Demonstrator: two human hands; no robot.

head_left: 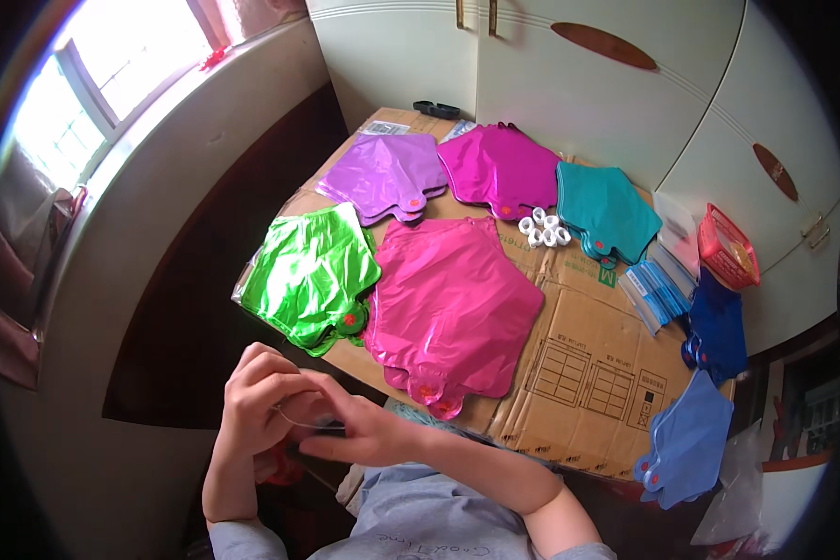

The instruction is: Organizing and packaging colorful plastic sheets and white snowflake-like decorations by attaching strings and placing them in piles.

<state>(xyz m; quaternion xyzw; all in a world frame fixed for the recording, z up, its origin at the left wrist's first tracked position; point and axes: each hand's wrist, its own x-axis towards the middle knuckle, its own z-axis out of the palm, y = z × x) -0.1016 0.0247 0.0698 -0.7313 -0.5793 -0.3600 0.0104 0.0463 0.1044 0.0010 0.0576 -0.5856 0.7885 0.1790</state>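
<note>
My left hand [263, 397] is raised in front of the cardboard's near left edge, its fingers curled together. My right hand [369, 431] reaches across to meet it, index finger touching the left fingers and thumb below. A thin pale strand [310, 426] bows in a curve between the two hands. Its ends are hidden by the fingers. Nearest to the hands lie a stack of shiny green foil sheets [313, 271] and a larger stack of pink foil sheets [453, 303], both with round tabs marked in red.
Flattened cardboard [569, 411] covers the table. On it are lilac [383, 173], magenta [504, 168], teal [607, 210], dark blue [719, 327] and light blue [689, 443] foil stacks, small white rolls [544, 229], blue packets [658, 285] and a red basket [726, 247]. Cabinets [579, 93] stand behind.
</note>
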